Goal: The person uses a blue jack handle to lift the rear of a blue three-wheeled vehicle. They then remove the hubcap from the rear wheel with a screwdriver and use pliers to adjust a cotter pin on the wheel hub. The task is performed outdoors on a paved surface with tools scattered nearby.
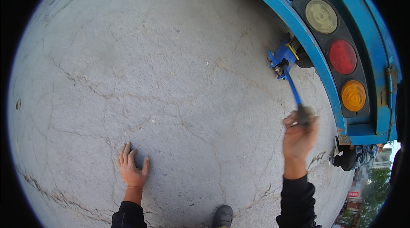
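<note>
My right hand (300,132) is closed round the dark grip of a blue jack handle (293,88). The handle slopes up to a blue floor jack (283,55) with a yellow bar, low on the ground under the rear of a blue vehicle (298,24). Part of the jack is hidden behind the vehicle's edge, near a dark tyre (303,57). My left hand (131,165), its fingers spread and dusty, is over the concrete at lower left and holds nothing. Whether its palm bears on the ground, I cannot tell.
Cracked concrete ground (153,77) spreads across the view. The vehicle's tail light panel (342,56), with pale, red and orange lenses, stands at the right. Beyond its lower corner a person (355,157) crouches or sits. A dark shoe (223,215) shows at the bottom.
</note>
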The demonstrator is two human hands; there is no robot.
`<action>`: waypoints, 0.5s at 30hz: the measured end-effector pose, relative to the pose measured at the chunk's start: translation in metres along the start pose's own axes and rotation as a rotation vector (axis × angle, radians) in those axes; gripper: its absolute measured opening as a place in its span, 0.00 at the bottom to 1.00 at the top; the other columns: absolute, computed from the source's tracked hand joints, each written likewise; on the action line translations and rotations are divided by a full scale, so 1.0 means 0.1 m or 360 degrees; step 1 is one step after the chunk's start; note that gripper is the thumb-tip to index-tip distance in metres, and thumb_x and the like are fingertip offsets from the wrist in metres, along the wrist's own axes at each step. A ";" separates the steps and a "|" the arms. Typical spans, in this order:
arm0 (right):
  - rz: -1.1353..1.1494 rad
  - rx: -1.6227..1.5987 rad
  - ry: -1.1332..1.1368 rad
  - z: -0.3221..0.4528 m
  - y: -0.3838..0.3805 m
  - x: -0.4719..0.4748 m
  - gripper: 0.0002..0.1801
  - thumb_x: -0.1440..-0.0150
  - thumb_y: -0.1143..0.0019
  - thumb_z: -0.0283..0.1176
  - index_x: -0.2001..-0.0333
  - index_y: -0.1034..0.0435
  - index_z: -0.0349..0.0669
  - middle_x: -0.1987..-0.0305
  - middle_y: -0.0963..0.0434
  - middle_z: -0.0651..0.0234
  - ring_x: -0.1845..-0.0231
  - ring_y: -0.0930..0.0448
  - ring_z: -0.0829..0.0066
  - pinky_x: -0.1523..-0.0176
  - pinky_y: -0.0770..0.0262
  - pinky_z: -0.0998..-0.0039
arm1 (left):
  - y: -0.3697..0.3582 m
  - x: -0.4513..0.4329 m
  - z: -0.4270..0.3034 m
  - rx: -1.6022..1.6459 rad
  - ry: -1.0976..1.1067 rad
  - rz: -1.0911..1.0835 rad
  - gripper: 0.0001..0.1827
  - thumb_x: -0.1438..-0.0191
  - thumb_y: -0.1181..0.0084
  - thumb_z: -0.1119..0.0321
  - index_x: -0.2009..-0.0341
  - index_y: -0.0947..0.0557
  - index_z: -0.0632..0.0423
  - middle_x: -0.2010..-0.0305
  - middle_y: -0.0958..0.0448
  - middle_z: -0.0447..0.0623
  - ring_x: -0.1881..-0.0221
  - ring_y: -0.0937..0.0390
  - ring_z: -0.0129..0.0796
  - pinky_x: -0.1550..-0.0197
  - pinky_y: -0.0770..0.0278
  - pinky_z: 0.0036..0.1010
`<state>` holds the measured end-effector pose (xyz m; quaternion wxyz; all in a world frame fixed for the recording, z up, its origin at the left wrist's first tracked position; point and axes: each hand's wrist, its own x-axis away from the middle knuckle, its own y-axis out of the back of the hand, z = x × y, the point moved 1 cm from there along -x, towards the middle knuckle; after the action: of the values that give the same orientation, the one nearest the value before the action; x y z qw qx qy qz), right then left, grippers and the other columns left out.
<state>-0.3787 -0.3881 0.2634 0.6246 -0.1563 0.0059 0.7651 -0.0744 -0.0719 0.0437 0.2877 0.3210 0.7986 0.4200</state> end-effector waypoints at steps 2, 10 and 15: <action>0.0050 0.0004 -0.0559 -0.35 0.03 0.28 0.26 0.30 0.57 0.52 0.48 0.29 0.38 0.60 0.21 0.59 0.62 0.21 0.65 0.54 0.23 0.62 | 0.00 0.01 0.01 0.0000 -0.0008 0.0004 0.23 0.49 0.33 0.57 0.55 0.20 0.59 0.34 0.28 0.60 0.30 0.36 0.57 0.29 0.42 0.52; -0.0245 -0.0255 -0.0037 0.26 -0.24 0.03 0.29 0.31 0.60 0.56 0.48 0.30 0.40 0.62 0.25 0.64 0.64 0.24 0.72 0.54 0.25 0.66 | -0.04 0.07 0.05 0.0065 0.0008 -0.0013 0.23 0.49 0.33 0.56 0.54 0.20 0.60 0.34 0.28 0.61 0.31 0.35 0.58 0.29 0.44 0.52; -0.0108 0.0097 -0.0601 -0.10 -0.40 0.26 0.23 0.33 0.50 0.49 0.49 0.30 0.41 0.60 0.25 0.62 0.61 0.23 0.68 0.54 0.24 0.63 | -0.04 0.04 0.06 0.0062 -0.0033 -0.0035 0.24 0.49 0.34 0.57 0.54 0.20 0.61 0.34 0.29 0.63 0.30 0.37 0.60 0.29 0.45 0.52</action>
<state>-0.3421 -0.3567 0.2549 0.6445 0.0088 -0.0934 0.7589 -0.0742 -0.0676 0.0364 0.2944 0.3220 0.8071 0.3978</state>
